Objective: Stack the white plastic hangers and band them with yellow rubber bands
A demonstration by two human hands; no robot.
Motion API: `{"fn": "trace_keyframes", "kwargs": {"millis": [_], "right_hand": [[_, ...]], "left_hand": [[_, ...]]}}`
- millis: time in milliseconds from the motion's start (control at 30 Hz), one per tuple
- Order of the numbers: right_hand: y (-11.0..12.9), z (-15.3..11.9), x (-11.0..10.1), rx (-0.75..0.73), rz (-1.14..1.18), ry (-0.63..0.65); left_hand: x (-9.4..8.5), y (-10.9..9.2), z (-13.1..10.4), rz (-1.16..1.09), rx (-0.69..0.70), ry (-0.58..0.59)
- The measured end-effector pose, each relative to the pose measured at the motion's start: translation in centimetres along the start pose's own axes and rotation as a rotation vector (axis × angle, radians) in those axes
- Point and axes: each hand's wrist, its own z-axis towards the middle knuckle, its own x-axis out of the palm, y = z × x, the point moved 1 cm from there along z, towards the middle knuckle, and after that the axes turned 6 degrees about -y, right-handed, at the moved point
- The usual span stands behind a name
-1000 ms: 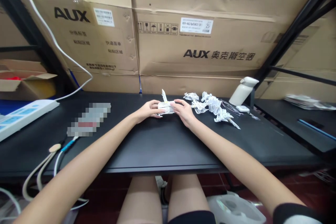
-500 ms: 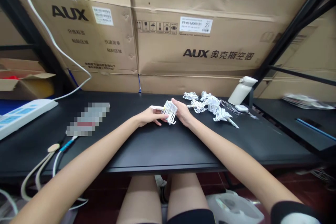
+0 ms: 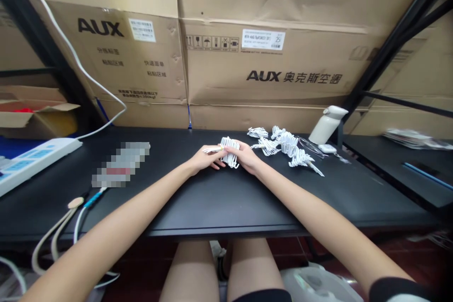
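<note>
Between my two hands is a bundle of thin white wire-like strands (image 3: 232,159) with curved ends and a bit of yellow near its middle. My left hand (image 3: 202,159) grips its narrow left end, thumb along the top and fingers bent underneath. On the other side my right hand (image 3: 248,157) has its thumb pressed across the strands, its fingers mostly hidden behind them. Several similar white bundles (image 3: 288,143) lie on the black table (image 3: 219,203) to the right of my right hand.
A cream bottle (image 3: 326,125) stands at the back right beside a small white case (image 3: 326,149). Left are a blurred-out flat object (image 3: 122,165), a white power strip (image 3: 38,163) and cables. Large cardboard boxes (image 3: 283,89) wall off the back, with black frame posts at both sides.
My right thumb has come over the front of the white bundle, and the strands have turned a little between my hands. The view has shifted slightly.
</note>
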Motion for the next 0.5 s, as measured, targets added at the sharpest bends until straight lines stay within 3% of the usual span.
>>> {"fn": "trace_keyframes", "kwargs": {"millis": [200, 333, 500], "right_hand": [[0.3, 0.5, -0.7, 0.113, 0.102, -0.011], [0.5, 0.3, -1.0, 0.169, -0.017, 0.077], [0.2, 0.1, -1.1, 0.167, -0.073, 0.076]], "left_hand": [[-0.1, 0.3, 0.6, -0.150, 0.014, -0.096], [-1.0, 0.7, 1.0, -0.307, -0.023, -0.146], [-1.4, 0.6, 1.4, -0.400, -0.096, -0.159]]}}
